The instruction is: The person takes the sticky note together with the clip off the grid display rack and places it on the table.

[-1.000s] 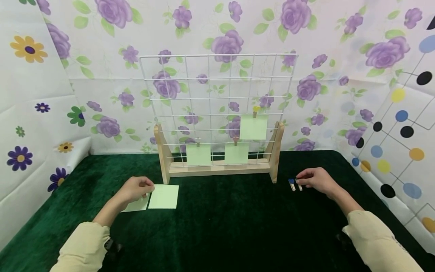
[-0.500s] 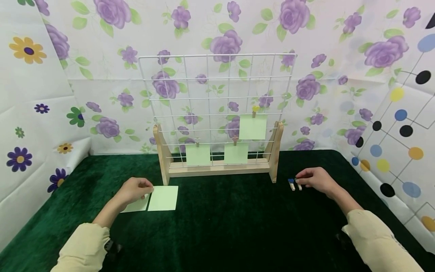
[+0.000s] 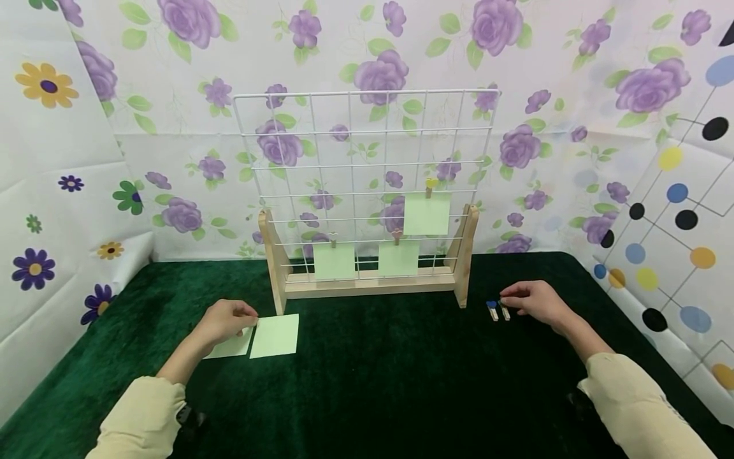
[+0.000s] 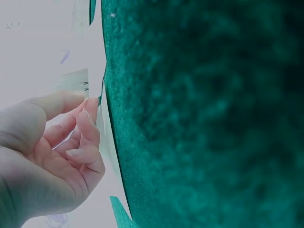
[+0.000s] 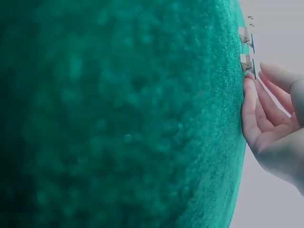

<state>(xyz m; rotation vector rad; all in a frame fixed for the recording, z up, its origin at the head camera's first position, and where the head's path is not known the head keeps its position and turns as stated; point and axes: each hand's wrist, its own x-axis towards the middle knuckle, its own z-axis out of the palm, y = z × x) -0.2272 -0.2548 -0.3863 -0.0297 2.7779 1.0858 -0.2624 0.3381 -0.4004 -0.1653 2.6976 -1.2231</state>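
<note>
On the left of the head view, my left hand pinches the upper left corner of a light green paper square with thumb and forefinger. A second paper square lies beside it, partly hidden under the hand. In the left wrist view the thumb and finger meet at the paper's edge. On the right, my right hand pinches the head of a small wooden clothespin. Its green top shows between thumb and fingers. A blue-topped clothespin lies just left of it.
A white wire grid stands in a wooden base at the back. Three green squares hang on it from clothespins, one square higher at right. Dark green cloth covers the table; patterned sheets surround it.
The paper square at my left fingertips has turned slightly, its lower edge now slanting. My right hand has shifted a little right and up, and more of its clothespin shows.
</note>
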